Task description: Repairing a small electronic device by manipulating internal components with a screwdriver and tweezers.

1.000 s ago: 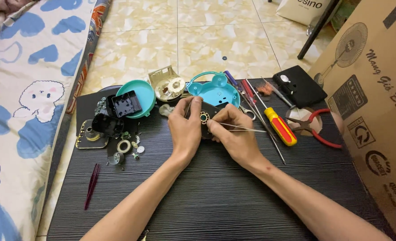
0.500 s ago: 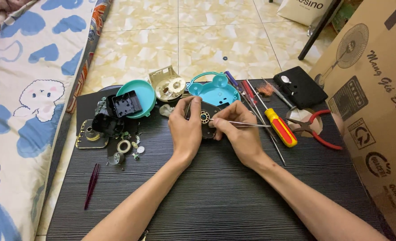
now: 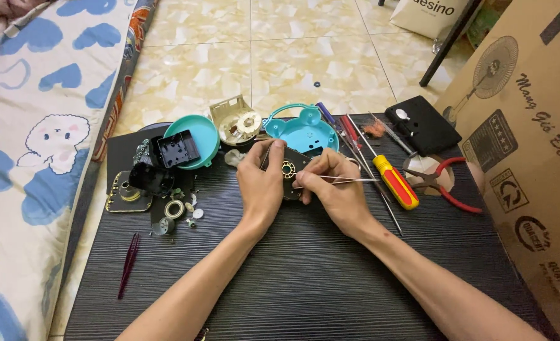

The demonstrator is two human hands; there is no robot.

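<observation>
Two forearms run up from the near edge of the dark ribbed table (image 3: 305, 290) and meet at its middle, wrists low on the top, which I judge steadies the fingers for fine work; my left hand (image 3: 262, 183) curls over the left edge of a small dark mechanism plate (image 3: 290, 173) with a brass gear at its centre, thumb and fingers closed on it so that it stands tilted toward the camera rather than lying flat; my right hand (image 3: 335, 189) is pinched shut on slim metal tweezers (image 3: 349, 179), which lie nearly level, their free end pointing right and the working end hidden at the plate, so I cannot tell what, if anything, the tips grip.

Left of the hands, small loose parts (image 3: 177, 215) (rings, tiny wheels) sit gathered in one cluster beside a black housing piece (image 3: 150, 179), probably to keep them from scattering; a dark red pair of tweezers (image 3: 128, 265) lies apart near the left edge.

Right of the hands, a yellow-and-red screwdriver (image 3: 396, 182) and red-handled pliers (image 3: 447, 183) lie within reach, handles toward me.

Farther off stand a teal round shell (image 3: 198, 136) holding a black square part, a beige gear block (image 3: 235, 123), a teal frog-shaped case (image 3: 302, 131) and a black pouch (image 3: 424, 125); beyond is tiled floor (image 3: 254, 57), with a cardboard box (image 3: 532, 145) at right and patterned bedding (image 3: 34, 145) at left.
</observation>
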